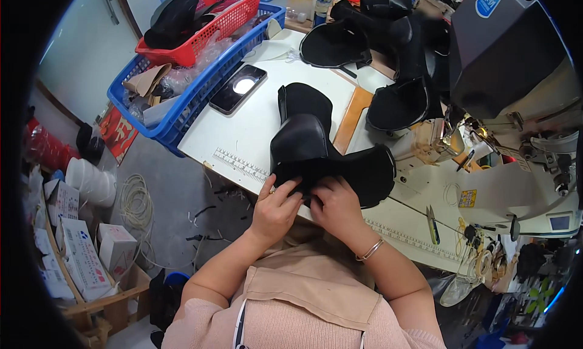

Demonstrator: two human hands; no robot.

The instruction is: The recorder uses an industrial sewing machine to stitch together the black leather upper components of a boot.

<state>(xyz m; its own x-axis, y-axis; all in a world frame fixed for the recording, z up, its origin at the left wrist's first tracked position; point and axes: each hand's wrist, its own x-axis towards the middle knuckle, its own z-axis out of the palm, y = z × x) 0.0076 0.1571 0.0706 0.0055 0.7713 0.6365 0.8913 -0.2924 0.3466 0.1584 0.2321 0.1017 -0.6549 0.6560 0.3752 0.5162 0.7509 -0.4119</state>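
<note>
A black boot upper point(302, 136), part smooth leather and part matte lining, lies on the white worktable point(200, 130) in front of me, its near edge at the table's front. My left hand point(276, 208), with a ring on one finger, pinches this edge from the left. Close beside it, my right hand point(333, 204) has bent fingers pressed on the same edge. The fingertips of both hands are partly hidden in the dark folds, and I cannot make out any small thing between them. A brown strip point(352, 119) lies just beyond the upper.
More black boot uppers point(340, 42) are heaped at the back right. A sewing machine point(504, 51) stands at the right, with thread snips point(432, 224) nearby. A phone point(238, 89) lies at the left, by a blue basket point(182, 115) bearing a red basket point(237, 24).
</note>
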